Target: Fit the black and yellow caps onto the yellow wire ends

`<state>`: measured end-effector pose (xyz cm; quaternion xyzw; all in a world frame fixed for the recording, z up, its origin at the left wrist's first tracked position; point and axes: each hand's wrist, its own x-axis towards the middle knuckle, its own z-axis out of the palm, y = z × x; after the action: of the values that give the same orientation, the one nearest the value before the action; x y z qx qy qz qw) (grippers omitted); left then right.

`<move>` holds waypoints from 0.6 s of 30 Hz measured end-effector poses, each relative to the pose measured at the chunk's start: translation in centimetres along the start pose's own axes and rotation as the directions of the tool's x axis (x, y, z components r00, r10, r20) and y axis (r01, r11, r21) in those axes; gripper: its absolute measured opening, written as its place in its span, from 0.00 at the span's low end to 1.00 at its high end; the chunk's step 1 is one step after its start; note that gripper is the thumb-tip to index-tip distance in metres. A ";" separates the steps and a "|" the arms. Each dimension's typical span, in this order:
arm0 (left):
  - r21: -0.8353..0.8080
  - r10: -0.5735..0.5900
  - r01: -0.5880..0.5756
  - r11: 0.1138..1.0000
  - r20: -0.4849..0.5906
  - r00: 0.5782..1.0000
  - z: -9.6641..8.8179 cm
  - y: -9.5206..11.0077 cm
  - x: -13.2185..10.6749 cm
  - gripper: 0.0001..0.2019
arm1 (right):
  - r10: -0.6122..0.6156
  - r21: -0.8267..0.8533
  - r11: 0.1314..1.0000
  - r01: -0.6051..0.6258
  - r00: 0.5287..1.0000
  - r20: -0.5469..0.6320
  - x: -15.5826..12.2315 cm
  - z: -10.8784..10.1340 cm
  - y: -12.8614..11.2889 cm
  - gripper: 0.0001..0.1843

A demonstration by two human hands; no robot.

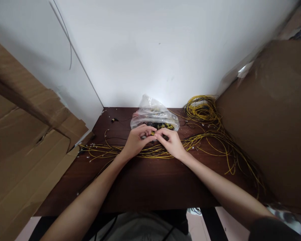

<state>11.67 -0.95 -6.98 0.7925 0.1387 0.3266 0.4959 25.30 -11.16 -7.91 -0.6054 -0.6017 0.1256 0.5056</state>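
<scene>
My left hand (pixel 139 138) and my right hand (pixel 171 142) meet over the middle of the table, fingertips close together. Between them is a small yellow and black part (pixel 153 133), pinched by the left thumb and fingers. The right thumb and forefinger close at its other side; whether they grip the part or a wire on it is too small to tell. Just behind the hands lies a clear plastic bag (pixel 155 115) with several black and yellow parts (pixel 167 126) in it. A bundle of yellow and black wires (pixel 155 154) runs beneath both wrists.
A coil of yellow wire (pixel 202 108) sits at the back right, with strands trailing down the right side. One dark small part (pixel 114 119) lies at the back left. Cardboard (pixel 27 134) stands on the left, a large brown box (pixel 271 127) on the right. A white wall (pixel 165 50) closes the back.
</scene>
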 end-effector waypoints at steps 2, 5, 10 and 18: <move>-0.036 -0.029 0.028 0.999 -0.010 1.000 -0.1 -0.1 0.0 0.12 | 0.027 0.033 0.999 -0.029 0.997 0.071 0.1 -0.2 -0.1 0.14; -0.071 -0.055 0.052 0.996 -0.042 0.998 -0.6 -0.2 0.1 0.12 | 0.061 0.044 0.997 -0.065 0.994 0.087 0.3 -0.7 -0.3 0.14; -0.107 -0.069 0.056 0.993 -0.130 0.989 -1.8 0.2 0.4 0.10 | 0.027 0.011 1.000 -0.027 1.000 -0.005 0.6 -1.9 -0.3 0.11; -0.170 -0.102 0.038 0.985 -0.389 0.916 -3.9 0.4 1.3 0.11 | 0.151 0.253 0.959 -0.131 0.987 -0.062 1.1 -4.5 -0.2 0.10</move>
<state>10.01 2.25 -4.98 0.6624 0.2380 0.4722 0.5306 28.94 -12.34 -5.21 -0.5833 -0.5156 0.2111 0.5911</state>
